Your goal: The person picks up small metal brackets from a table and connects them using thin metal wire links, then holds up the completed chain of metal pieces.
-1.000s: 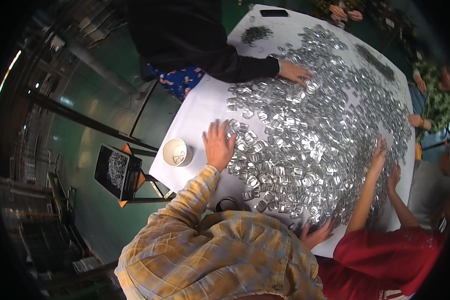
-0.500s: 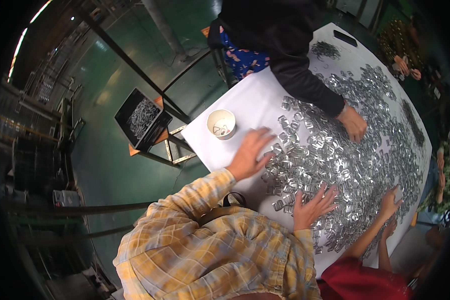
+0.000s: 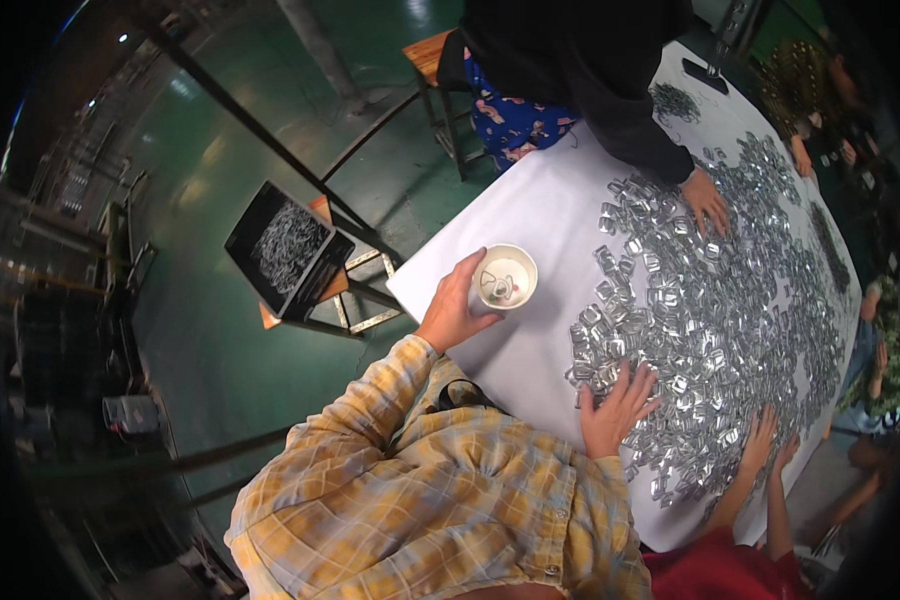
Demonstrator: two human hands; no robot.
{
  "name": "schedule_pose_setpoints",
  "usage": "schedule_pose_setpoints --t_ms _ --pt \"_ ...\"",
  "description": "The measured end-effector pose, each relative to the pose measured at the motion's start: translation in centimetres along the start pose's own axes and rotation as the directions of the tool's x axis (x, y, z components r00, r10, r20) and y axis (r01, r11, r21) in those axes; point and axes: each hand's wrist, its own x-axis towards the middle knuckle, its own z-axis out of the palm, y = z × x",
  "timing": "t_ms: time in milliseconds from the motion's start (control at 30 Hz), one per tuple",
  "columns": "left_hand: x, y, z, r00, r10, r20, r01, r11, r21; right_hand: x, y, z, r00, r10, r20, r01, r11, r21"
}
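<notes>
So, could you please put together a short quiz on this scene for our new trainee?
1. Open question: What does the camera wearer's left-hand grip hold?
2. True or false: The wearer's right-hand grip is clenched in a fist.
3. Fill in the blank: In the picture, the black bin stands to the ____ of the white table.

Key:
1. The pale cup.
2. False; its fingers are spread at the heap of metal pieces.
3. Left.
</notes>
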Motion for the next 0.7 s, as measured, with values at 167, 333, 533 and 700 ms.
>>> schedule_pose_setpoints --t_ms 167,333,533,700 --pt "3.7 -3.5 -4.1 0.952 0.17 0.256 -0.145 0.983 -0.111 -3.8 0.0 -0.4 0.89 0.395 -0.227 -0.424 0.9 -0.099" --pt "10.4 -8.8 -5.4 0.963 0.161 0.216 -0.11 0.967 -0.23 -9.4 2.9 2.8 0.123 0.804 -0.582 -0.971 0.218 0.096" --pt "24.1 -7.9 5.0 0.801 0.584 0.132 -0.598 0.791 0.127 -5.8 3.6 5.7 -0.166 0.892 -0.421 -0.975 -0.212 -0.066" --pt "31.3 -7.8 11.0 0.769 0.498 0.402 -0.637 0.655 0.407 -3.7 1.1 4.6 0.198 0.848 -0.492 -0.972 0.234 0.012"
